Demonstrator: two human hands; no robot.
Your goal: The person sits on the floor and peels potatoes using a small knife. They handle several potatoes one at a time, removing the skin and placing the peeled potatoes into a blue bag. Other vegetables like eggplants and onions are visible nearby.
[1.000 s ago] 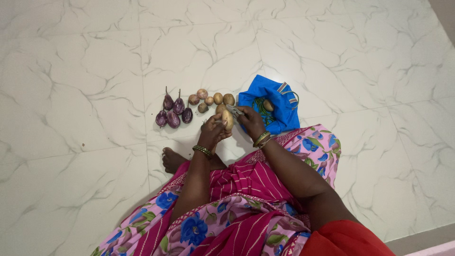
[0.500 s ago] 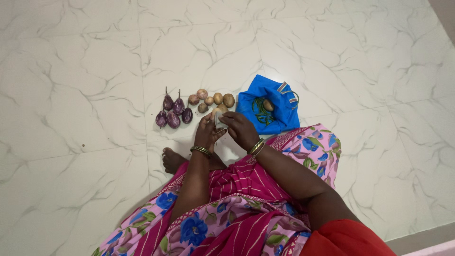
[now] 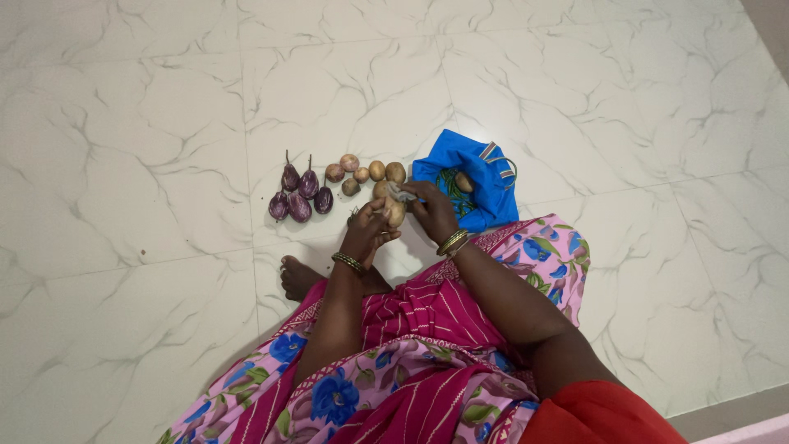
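On the white marble floor point(image 3: 148, 123), a seated person works over a blue cloth bag point(image 3: 481, 185).
Small purple eggplants point(image 3: 297, 197) and loose potatoes point(image 3: 366, 173) lie just beside; left hand point(image 3: 367, 233) grip pinches one potato point(image 3: 395, 214), right hand point(image 3: 433, 210) grip is closed around a metal peeler point(image 3: 400, 194) touching it.

Your left hand point(image 3: 367, 228) is raised in front of your lap, fingers curled closed, forearm extending straight forward from the elbow. Your right hand point(image 3: 433, 210) sits just beside it, slightly farther forward, fingers also flexed closed. Your right forearm angles inward from the right. Both wrists carry bangles. The two hands nearly touch.
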